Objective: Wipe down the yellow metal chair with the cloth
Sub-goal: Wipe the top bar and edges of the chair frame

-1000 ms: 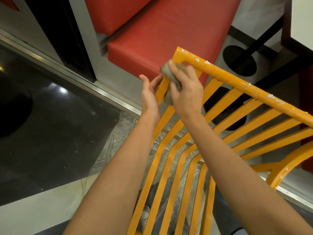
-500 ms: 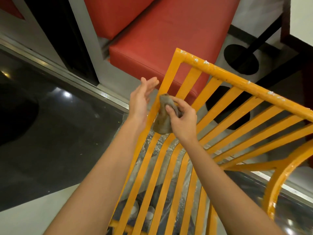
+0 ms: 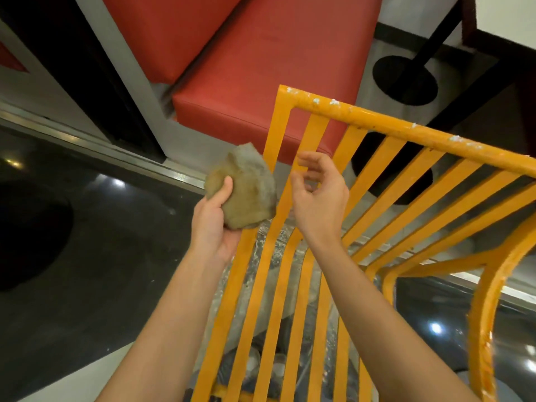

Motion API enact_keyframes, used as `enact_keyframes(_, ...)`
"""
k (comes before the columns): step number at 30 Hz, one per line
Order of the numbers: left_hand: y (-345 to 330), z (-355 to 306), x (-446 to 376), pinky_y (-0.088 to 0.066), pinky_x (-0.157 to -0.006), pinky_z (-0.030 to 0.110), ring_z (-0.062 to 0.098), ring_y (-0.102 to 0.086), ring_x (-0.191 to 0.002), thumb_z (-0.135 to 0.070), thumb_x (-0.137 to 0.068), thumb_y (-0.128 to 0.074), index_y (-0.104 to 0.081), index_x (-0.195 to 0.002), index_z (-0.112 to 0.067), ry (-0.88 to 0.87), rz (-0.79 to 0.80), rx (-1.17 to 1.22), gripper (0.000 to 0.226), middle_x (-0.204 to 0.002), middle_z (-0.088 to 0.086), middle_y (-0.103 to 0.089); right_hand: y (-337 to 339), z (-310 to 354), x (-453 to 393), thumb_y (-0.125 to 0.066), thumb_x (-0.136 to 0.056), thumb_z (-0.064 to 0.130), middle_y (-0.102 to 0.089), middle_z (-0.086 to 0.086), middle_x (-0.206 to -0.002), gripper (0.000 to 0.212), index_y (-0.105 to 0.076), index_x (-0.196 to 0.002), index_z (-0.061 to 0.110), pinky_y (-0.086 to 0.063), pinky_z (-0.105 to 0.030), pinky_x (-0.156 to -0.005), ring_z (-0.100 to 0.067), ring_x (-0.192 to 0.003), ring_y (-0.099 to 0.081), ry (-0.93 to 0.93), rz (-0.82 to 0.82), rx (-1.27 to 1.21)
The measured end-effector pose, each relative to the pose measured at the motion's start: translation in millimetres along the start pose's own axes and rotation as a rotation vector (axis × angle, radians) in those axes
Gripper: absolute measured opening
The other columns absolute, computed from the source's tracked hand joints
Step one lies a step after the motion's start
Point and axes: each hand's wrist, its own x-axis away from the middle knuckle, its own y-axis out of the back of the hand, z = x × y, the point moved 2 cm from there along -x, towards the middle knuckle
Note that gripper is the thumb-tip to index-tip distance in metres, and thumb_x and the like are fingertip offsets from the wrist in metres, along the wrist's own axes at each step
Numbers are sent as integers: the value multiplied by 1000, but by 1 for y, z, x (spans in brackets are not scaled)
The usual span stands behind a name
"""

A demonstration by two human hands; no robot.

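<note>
Tan crumpled cloth (image 3: 243, 190) sits gripped in my left hand (image 3: 216, 224), pressed against the yellow metal chair (image 3: 377, 181) frame; at its three o'clock my right hand (image 3: 319, 198) hovers loosely curled, empty.

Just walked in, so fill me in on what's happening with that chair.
A person is cleaning a yellow metal chair, seen from above its slatted back. The left hand grips a bunched, dirty-looking cloth just off the chair's left edge. The right hand hovers over the slats with fingers loosely curled, holding nothing. White specks still dot the top rail, so wiping isn't finished. A red bench sits behind.
</note>
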Motion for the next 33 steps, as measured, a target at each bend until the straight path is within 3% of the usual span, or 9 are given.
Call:
enact_keyframes(3, -11, -33, -16, -61, -74, 38, 19, -72, -92, -18, -99, -53, -63, -104, -14, -145, -11, -2, 11, -95, 3, -75, 5, -12, -14, -56, -99, 13, -65, 4, -119, 32, -58, -131, 13, -48, -4, -81, 6, -97, -60, -85, -85, -10)
enact_keyframes(7, -49, -59, -45, -58, -87, 39, 17, -70, -94, -20, -102, -50, -64, -105, -11, -422, 43, -193, 17, -98, 6, -72, -10, -14, -35, -49, -104, 20, -58, 0, -136, 44, -43, -145, 9, -47, -24, -102, -8, -123, -55, -59, -39, 21)
enact_keyframes(10, -83, -54, -64, -51, -80, 42, 22, -60, -86, -26, -99, -53, -66, -95, -13, -507, 142, -329, 20, -92, 11, -64, -18, -15, -59, -44, -106, 24, -61, 11, -83, 19, -59, -100, 16, -39, -20, -62, 4, -67, -52, -52, -69, 49)
enact_keyframes(12, -101, -48, -72, -45, -76, 36, 19, -53, -81, -29, -99, -51, -65, -92, -13, -531, 200, -404, 23, -85, 9, -59, -17, -18, -70, -43, -106, 23, -42, 10, -59, 30, -44, -76, 21, -23, -24, -48, -5, -49, -37, -47, -107, 102)
enact_keyframes(19, -74, -12, -74, -40, -58, 25, 11, -45, -62, -33, -105, -37, -54, -89, -10, -411, 209, -535, 33, -70, 4, -46, -16, -24, -76, -44, -105, 18, -43, 9, -56, 20, -56, -89, 13, -20, -29, -49, -8, -49, -39, 16, -99, 141)
enact_keyframes(25, -118, -39, -71, -40, -62, 24, 2, -45, -62, -31, -104, -37, -61, -99, -7, -657, 271, -587, 34, -66, -16, -50, -18, -28, -77, -46, -104, 16, -44, 8, -55, 24, -64, -98, 2, -24, -28, -49, -12, -47, -41, 39, -137, 147)
enact_keyframes(27, -97, -15, -67, -36, -57, 25, 5, -39, -55, -32, -106, -33, -57, -97, -3, -572, 259, -616, 39, -61, -12, -40, -18, -28, -77, -45, -104, 17, -51, -2, -60, 24, -64, -99, 3, -28, -33, -54, -22, -52, -46, 24, -134, 151)
enact_keyframes(30, -79, -1, -65, -44, -71, 36, 14, -46, -68, -39, -106, -29, -54, -86, -23, -393, 196, -660, 36, -69, -3, -46, -19, -27, -76, -45, -104, 17, -62, -16, -68, 23, -65, -100, 5, -36, -38, -53, -34, -59, -55, 14, -120, 167)
enact_keyframes(33, -111, -25, -68, -48, -83, 28, 10, -55, -81, -34, -107, -27, -59, -114, -9, -448, 174, -585, 41, -84, -4, -59, -20, -25, -76, -47, -103, 13, -67, -20, -75, 20, -65, -102, 5, -32, -34, -57, -35, -62, -57, -5, -120, 164)
